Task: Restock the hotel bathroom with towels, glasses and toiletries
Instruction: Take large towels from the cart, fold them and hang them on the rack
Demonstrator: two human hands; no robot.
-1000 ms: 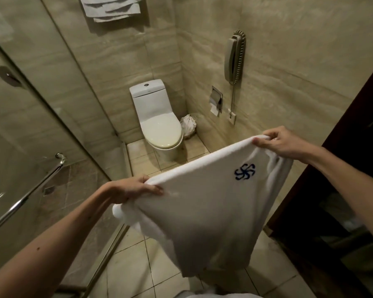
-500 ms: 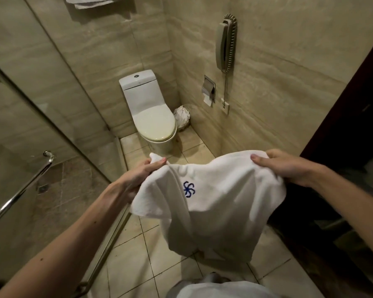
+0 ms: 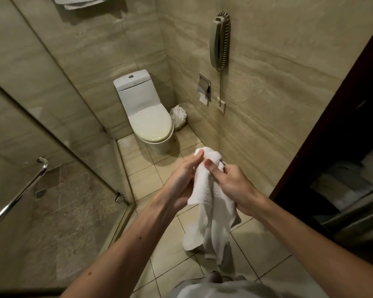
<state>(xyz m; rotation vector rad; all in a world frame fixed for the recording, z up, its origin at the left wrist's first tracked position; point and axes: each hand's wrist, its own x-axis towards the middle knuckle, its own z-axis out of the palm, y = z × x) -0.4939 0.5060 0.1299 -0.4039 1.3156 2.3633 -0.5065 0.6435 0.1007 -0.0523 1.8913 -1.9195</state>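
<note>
A white towel point(image 3: 211, 214) hangs folded lengthwise between my two hands, its lower end drooping toward the floor tiles. My left hand point(image 3: 181, 181) presses against the towel's left side with fingers stretched up along the top. My right hand point(image 3: 230, 183) grips the towel's right side, thumb on the cloth. The two hands nearly touch at the towel's upper edge. The blue logo is hidden in the fold. More folded white towels point(image 3: 80, 2) sit on a wall rack at the top left.
A white toilet point(image 3: 146, 117) stands against the back wall, a tied white bin bag point(image 3: 178, 117) beside it. A wall phone point(image 3: 220, 39) and paper holder point(image 3: 204, 89) are on the right wall. A glass shower door with a metal handle point(image 3: 17, 194) is left; a dark doorway point(image 3: 336, 147) right.
My hands have come together from wide apart, folding the spread towel in half so that it now hangs narrow. The logo has gone out of sight.
</note>
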